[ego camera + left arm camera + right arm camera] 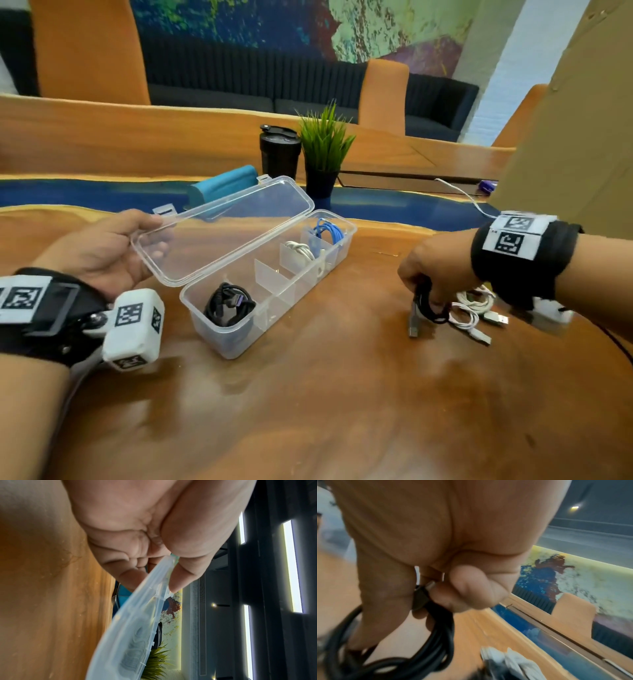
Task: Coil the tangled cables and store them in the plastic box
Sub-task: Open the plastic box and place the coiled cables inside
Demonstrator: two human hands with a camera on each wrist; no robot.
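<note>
While three coils already sat in the clear plastic compartment box [274, 301], the job looked a little past halfway. A black coiled cable [228, 305] filled the nearest compartment, a white coiled cable [301, 250] sat in a farther one, and a blue coiled cable [327, 231] occupied the far end; at least one compartment between the black and white coils looked empty. Left to store were a second black cable [432, 310], and a loose white cable with metal plugs [474, 310] lying on the glossy wooden table [342, 411] just beside it, not yet neatly wound.

The left hand [102, 251] pinched the edge of the transparent hinged lid [226, 233], thumb on top and fingers beneath, propping it up over the box. The right hand [436, 270] was well to the right of the box, fingers curled round the looped second black cable, with one grey plug caught between thumb and fingers; whether the coil was clear of the table cannot be told. That bundle probably belonged in a free middle compartment.
</note>
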